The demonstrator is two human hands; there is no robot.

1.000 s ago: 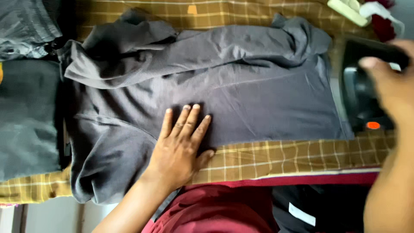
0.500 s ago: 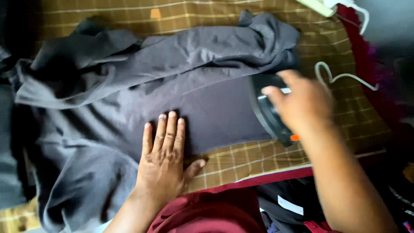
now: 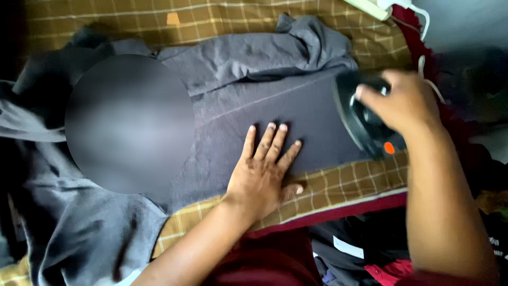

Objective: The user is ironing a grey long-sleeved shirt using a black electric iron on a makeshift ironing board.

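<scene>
The dark plastic clothes iron (image 3: 365,119), formerly off the cloth, has been brought onto the grey cotton garment (image 3: 296,106), gripped by the right hand (image 3: 405,103); the left hand (image 3: 264,172) is kept flat, fingers spread, on the fabric; pressing is judged begun.

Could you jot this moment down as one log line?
left hand: flat on grey shirt | right hand: grip on black iron | iron: on shirt | under: checked cloth

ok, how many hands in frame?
2. The left hand lies flat, fingers spread, on the grey garment near the front edge of the checked cloth. The right hand grips the dark iron at the garment's right side.
</scene>
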